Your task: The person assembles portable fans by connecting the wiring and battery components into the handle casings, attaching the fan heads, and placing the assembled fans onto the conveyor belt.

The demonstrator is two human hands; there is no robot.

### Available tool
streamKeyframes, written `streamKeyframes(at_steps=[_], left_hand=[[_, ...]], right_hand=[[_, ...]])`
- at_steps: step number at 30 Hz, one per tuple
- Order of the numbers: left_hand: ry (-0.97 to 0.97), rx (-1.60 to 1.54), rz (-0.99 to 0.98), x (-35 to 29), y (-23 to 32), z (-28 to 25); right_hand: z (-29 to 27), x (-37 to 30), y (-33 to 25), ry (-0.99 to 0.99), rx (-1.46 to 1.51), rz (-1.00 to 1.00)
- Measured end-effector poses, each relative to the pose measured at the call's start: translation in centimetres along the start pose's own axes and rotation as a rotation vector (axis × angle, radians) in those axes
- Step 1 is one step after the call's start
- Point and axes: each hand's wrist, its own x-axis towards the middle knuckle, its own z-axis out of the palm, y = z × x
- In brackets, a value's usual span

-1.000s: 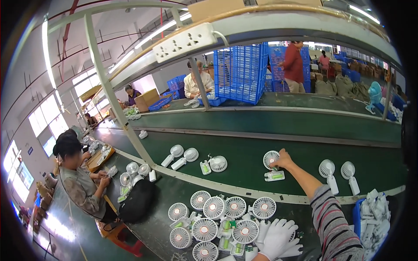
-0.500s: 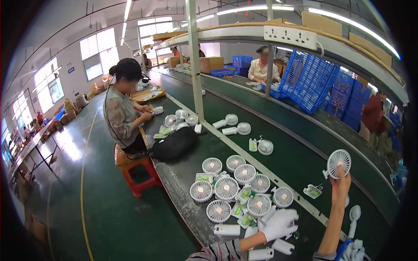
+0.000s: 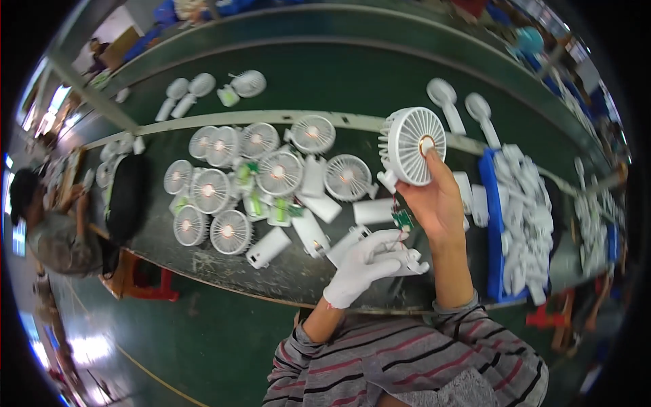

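At upper right of centre, the bare right hand (image 3: 437, 203) pinches a white fan head (image 3: 412, 146), likely light with fragile grille and wires, best held by its rim, while the gloved left hand (image 3: 363, 264) curls around a white handle (image 3: 407, 261).

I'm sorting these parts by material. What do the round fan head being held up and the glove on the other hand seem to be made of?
Fan head: probably moulded plastic, white, smooth, with thin even grille ribs. Glove on the left hand: seemingly white knitted fabric, matte and soft-creased.
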Motion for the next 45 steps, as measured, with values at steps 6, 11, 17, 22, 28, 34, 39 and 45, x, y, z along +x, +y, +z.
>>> streamKeyframes(at_steps=[6, 11, 17, 22, 28, 34, 39, 45], left_hand=[[0.202, 0.549, -0.064, -0.6, -4.3, -0.3], [0.394, 1.194, 0.32, -1.4, -4.0, 0.1], [0.328, 1.555, 0.395, -0.6, -4.7, -1.3], [0.539, 1.717, 0.456, 1.5, -3.0, -4.7], [0.574, 1.757, 0.488, 0.8, -3.1, -3.8], [0.402, 1.621, 0.257, 0.1, -5.7, 1.4], [0.608, 1.605, 0.221, 1.6, -5.1, 1.6], [0.356, 1.784, 0.09, 4.9, -6.0, 0.9]], right_hand=[[-7.8, -4.0, 0.7, 0.324, 0.018, 0.027], [-10.2, -4.1, 3.9, 0.362, 0.106, 0.169], [-11.0, -0.8, 6.8, 0.242, 0.112, 0.163], [-12.0, 1.5, 7.2, 0.178, 0.302, 0.223], [-11.9, 0.1, 4.9, 0.218, 0.459, 0.248], [-13.8, -0.1, 3.9, 0.195, 0.527, 0.236], [-13.9, -0.3, 3.6, 0.208, 0.539, 0.204], [-11.5, -0.6, 2.6, 0.013, 0.589, 0.142]])
